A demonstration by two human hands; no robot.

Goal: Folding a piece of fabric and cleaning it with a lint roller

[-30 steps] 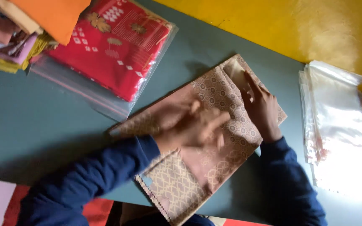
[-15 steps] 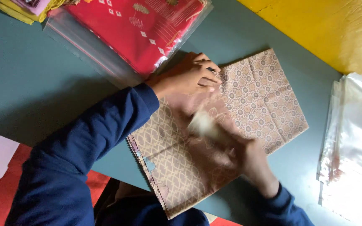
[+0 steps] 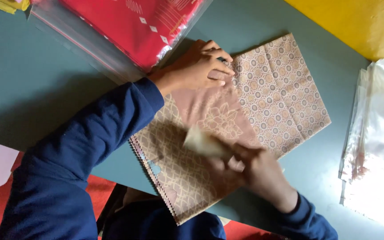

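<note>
Fabric fills the middle of the grey-green worktop (image 3: 36, 89): a folded brown patterned cloth (image 3: 276, 93) lying flat. The left hand (image 3: 196, 66) presses its far edge, fingers bent and closed down on the cloth. The right hand (image 3: 250, 171) is blurred at the near edge, gripping a turned-up fold. Beside the left hand, a clear zip bag (image 3: 98, 53) holds red printed fabric (image 3: 143, 26). Empty clear plastic bags (image 3: 378, 142) are stacked at the right.
</note>
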